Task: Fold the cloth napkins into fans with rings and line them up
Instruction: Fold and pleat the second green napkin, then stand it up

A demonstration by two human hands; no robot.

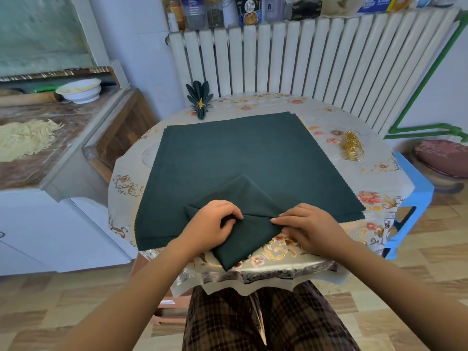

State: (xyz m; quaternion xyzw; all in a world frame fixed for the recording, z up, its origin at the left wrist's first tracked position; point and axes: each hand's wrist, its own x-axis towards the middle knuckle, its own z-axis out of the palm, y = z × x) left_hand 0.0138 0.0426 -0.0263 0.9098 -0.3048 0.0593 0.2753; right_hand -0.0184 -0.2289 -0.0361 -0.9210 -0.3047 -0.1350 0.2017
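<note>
You sat at a small table (374,171) covered with a flowered plastic cloth. A stack of dark green napkins (243,153) lay flat across most of its top. On the near edge of that stack lay the napkin being folded (250,231), turned cornerwise, its lowest corner hanging just over the table's front edge. Its upper part was doubled toward you, forming a crease line running between your two hands.

Your left hand (210,224) rested on the left end of that crease, fingers curled, with the fingertips and thumb pinching the cloth at the fold. Your right hand (309,224) lay on the right end, fingers extended fairly flat along the crease, the thumb tucked under the edge so that the cloth was pinched between thumb and fingers.

One finished fan (200,100), held by a gold ring, stood at the far left corner of the table, well apart from your hands. A pile of gold rings (352,145) lay on the right side of the table, just beside the stack. A white radiator (304,62) stood behind the table, and a white bowl (79,91) sat on the counter to the left.
</note>
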